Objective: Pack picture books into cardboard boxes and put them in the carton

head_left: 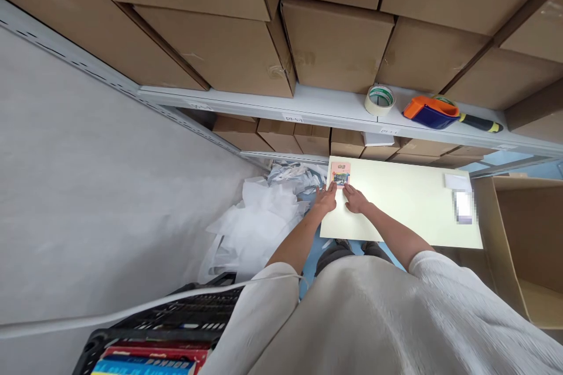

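Note:
A small pink booklet or card (340,169) with a dark picture on it lies flat at the far left corner of the pale yellow board (404,205). My left hand (326,200) rests at its lower left corner, fingers stretched out and fingertips on the near edge. On the lower right corner, the fingertips of my right hand (356,199) press down, fingers also extended. Neither hand is wrapped around anything. What lies under the fingertips is hidden.
Cardboard boxes (336,41) fill the shelf (250,99) ahead, which also bears a tape roll (379,101) and an orange tape dispenser (431,112). White scrap paper (264,211) is heaped left. A black crate (176,316) holds books; an open carton (528,234) stands right.

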Available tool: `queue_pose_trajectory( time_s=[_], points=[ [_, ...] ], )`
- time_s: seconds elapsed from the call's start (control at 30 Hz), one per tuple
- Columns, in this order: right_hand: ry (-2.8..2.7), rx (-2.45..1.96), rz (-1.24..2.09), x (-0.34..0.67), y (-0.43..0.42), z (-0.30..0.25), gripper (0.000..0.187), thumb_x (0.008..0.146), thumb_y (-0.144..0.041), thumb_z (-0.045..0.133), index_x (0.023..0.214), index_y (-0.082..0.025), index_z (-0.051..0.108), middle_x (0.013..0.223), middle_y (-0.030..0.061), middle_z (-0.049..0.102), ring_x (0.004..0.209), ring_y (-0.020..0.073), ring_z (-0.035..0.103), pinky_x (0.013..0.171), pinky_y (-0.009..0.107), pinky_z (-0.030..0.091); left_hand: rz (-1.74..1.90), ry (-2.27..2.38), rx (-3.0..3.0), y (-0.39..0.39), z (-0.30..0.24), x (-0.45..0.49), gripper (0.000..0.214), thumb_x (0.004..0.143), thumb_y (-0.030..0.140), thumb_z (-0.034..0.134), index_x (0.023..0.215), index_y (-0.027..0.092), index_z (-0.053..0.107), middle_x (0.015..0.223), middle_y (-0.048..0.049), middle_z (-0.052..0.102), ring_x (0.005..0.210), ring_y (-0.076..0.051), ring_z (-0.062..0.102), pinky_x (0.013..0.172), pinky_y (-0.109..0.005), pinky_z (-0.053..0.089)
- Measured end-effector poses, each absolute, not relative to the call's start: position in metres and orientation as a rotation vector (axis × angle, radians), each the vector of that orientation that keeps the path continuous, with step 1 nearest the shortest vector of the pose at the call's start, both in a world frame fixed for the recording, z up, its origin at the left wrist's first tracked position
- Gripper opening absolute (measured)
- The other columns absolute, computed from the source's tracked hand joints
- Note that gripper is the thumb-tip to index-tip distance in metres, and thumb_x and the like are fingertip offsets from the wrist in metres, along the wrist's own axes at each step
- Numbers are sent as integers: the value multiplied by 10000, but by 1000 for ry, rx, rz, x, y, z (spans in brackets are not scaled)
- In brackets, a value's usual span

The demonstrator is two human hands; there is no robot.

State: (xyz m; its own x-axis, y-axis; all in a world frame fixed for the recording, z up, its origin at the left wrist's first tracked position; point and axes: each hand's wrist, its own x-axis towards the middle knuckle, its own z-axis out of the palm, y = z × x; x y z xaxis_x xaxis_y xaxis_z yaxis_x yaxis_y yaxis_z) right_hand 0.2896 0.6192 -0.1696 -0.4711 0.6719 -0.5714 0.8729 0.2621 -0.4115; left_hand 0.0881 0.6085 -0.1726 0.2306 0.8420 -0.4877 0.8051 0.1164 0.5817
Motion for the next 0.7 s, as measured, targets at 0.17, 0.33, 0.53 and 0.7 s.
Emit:
queue_pose_trajectory(
  time_s=[0.17, 0.33, 0.53, 0.7],
  points=[
    [2275, 1441, -1038, 285, 625, -171, 918, 895, -189, 625, 1751, -126, 300, 1855, 136, 115, 1719, 350, 126, 1364, 497, 244, -11, 1547, 1650, 619, -171, 88, 948, 798, 194, 706, 1697, 244, 409, 1819, -145, 290, 1674, -462, 243, 1352, -680, 40],
    [2249, 1458, -1038, 276, 632, -162, 878, 866, -138, 621, 1711, -114, 385, 1845, 163, 162, 1708, 368, 171, 1359, 522, 252, -7, 1551, 1662, 630, -166, 87, 909, 769, 207, 722, 1647, 240, 487, 1780, -176, 372, 1658, -471, 286, 1347, -706, -12],
    [2438, 1580, -998, 297, 619, -134, 721, 919, -162, 588, 1635, -134, 518, 1817, 170, 277, 1669, 359, 292, 1352, 533, 272, 88, 1460, 1902, 627, -146, 92, 784, 842, 111, 642, 1606, 253, 538, 1794, -137, 356, 1687, -379, 255, 1380, -629, 99],
    [2482, 1954, -966, 378, 598, -100, 552, 993, -248, 518, 1528, -176, 631, 1721, 177, 458, 1547, 358, 486, 1280, 572, 396, 195, 1334, 2017, 614, -129, 117, 617, 939, 126, 575, 1552, 191, 587, 1751, -158, 430, 1632, -341, 387, 1358, -547, 281]
  ],
)
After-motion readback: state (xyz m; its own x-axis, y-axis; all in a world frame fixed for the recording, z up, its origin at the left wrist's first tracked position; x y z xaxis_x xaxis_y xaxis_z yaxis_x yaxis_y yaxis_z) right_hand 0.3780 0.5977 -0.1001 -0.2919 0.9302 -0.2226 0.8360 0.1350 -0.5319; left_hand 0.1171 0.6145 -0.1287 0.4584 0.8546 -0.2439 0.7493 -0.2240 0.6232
